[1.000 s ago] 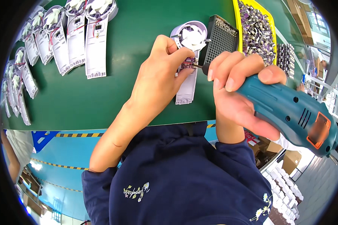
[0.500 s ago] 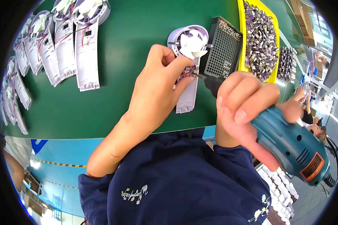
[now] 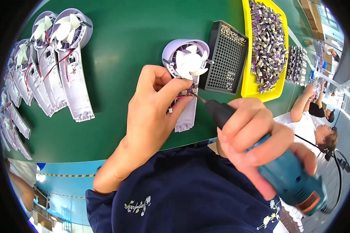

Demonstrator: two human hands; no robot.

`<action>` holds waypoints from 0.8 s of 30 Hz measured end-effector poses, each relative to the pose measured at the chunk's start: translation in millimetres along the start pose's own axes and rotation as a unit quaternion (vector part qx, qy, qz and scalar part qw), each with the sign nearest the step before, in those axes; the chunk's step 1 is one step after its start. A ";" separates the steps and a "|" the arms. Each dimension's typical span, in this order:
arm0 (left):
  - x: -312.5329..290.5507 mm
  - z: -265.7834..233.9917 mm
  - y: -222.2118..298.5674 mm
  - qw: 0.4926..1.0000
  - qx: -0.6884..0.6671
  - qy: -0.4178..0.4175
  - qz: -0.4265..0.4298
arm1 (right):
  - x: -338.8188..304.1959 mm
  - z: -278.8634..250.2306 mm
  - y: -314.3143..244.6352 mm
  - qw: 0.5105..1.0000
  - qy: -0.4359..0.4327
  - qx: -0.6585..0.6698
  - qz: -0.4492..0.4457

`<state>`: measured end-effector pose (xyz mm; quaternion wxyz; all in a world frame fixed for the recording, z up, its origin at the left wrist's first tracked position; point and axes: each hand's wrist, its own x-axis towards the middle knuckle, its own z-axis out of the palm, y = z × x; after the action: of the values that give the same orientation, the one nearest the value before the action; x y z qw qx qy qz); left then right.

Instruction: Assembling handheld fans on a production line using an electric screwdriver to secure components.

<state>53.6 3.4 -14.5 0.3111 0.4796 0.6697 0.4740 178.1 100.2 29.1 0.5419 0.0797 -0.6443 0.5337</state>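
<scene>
A lilac handheld fan housing [image 3: 186, 116] with a white fan blade [image 3: 190, 62] lies on the green table in front of me, its round head pointing away. My left hand [image 3: 151, 103] is closed in a pinch on a small circuit board [image 3: 184, 93] at the top of the handle; the fingers partly cover it. Wrapped in my right hand [image 3: 256, 136] is a teal electric screwdriver [image 3: 291, 178] with a black nose. Its thin bit meets the board beside my left fingertips. Whether a screw sits under the bit is too small to tell.
Right of the fan stands a black screw tray [image 3: 227, 83] with rows of holes, then a yellow bin [image 3: 262, 95] of small circuit boards. More boards [image 3: 296, 66] stand in rows beyond. Several open fan housings [image 3: 76, 93] line the left. The screwdriver's cord [image 3: 340, 182] hangs at the right.
The view has shifted, so the table things appear lower. My right hand and the screwdriver's rear end have dropped nearer my body; the bit stays at the board. My left hand keeps its pinch.
</scene>
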 end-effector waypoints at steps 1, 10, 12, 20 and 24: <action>-1.0 -1.5 -1.0 1.000 -0.006 -0.003 -0.006 | -1.5 3.3 2.4 1.000 0.001 0.003 0.002; 0.4 -5.9 -0.7 1.000 -0.016 -0.010 0.001 | 1.6 8.8 5.9 1.000 -0.008 -0.009 0.002; 4.5 -7.4 3.1 1.000 -0.012 -0.022 0.007 | 4.1 4.5 5.1 1.000 -0.011 0.004 0.017; 8.2 -14.7 3.3 0.998 -0.039 -0.046 -0.021 | -15.9 -12.9 -54.9 0.948 0.227 0.060 0.217; 0.2 -9.0 -0.1 0.993 -0.108 -0.010 -0.050 | -44.3 16.8 -54.4 0.793 0.280 -0.145 0.521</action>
<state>45.7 0.6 -11.4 0.3913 0.4138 0.6343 0.5228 222.6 43.4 29.7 0.3436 -0.5006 -0.4786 0.6342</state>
